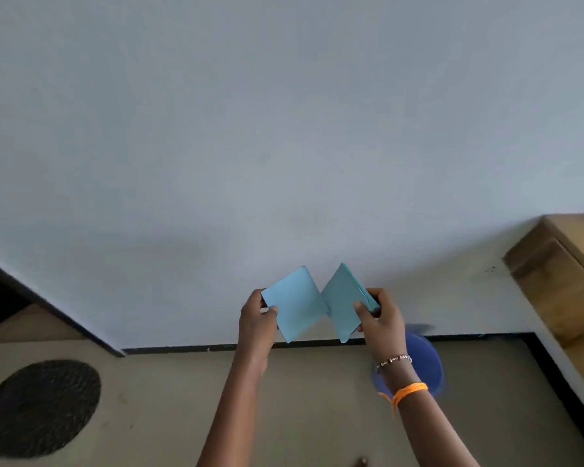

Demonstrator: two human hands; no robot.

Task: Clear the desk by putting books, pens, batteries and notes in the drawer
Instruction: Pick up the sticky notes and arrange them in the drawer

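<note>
Two light blue paper notes are held up in front of a pale wall. My left hand (257, 320) pinches the left blue note (295, 303) at its left corner. My right hand (380, 320) grips the right blue note (341, 303) at its right edge. The two notes touch at their inner corners and tilt like diamonds. A beaded bracelet and an orange thread sit on my right wrist. No desk or drawer is in view.
A tan floor (169, 409) lies below with a round dark mat (39, 407) at the left. A blue round object (425, 362) sits on the floor behind my right wrist. A wooden cabinet (560, 274) stands at the right against the wall.
</note>
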